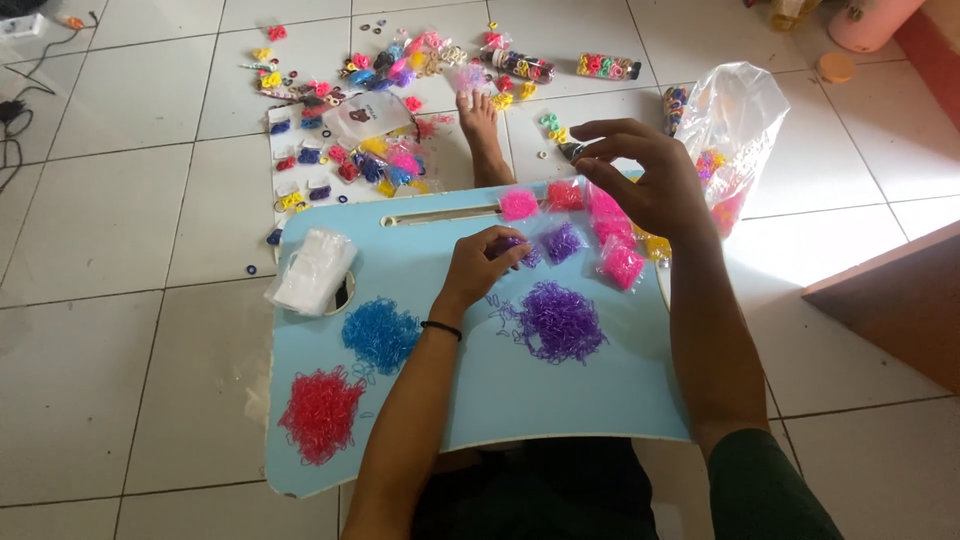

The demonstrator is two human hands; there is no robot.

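A light blue lap tray lies across my legs. On it sit three loose heaps of tiny rubber bands: purple, blue and red. My left hand rests on the tray, fingertips pinched on a small clear bag of purple bands. Another purple bag lies just to its right. My right hand hovers above the tray's far right side with fingers spread, a small dark thing near its fingertips. Small bags of pink bands lie under and beside it.
A stack of empty clear bags sits at the tray's left. My bare foot stretches onto the white tiled floor among many small coloured packets and tubes. A large clear plastic bag stands at the right, wooden furniture beyond.
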